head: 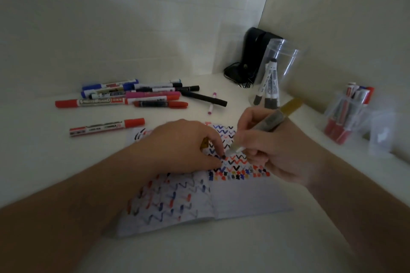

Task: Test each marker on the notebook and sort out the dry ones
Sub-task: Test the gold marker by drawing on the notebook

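Observation:
An open notebook [250, 197] lies on the white table, its pages covered with coloured zigzag test marks. My right hand [273, 150] grips a marker with a yellow-gold end [270, 122], its tip down on the right page near the zigzags. My left hand [184, 146] rests on the notebook's upper left, fingers curled round a small yellow-gold cap [204, 143], mostly hidden. Several capped markers [131, 95] lie in a loose pile at the back left. One red-capped marker [106, 127] lies alone nearer the notebook.
A clear plastic jar [286, 60] at the back right holds two black-tipped markers [268, 84]. A clear holder [346, 115] at the far right holds several red markers. A black pouch [248, 60] stands in the corner. Walls close the back and right.

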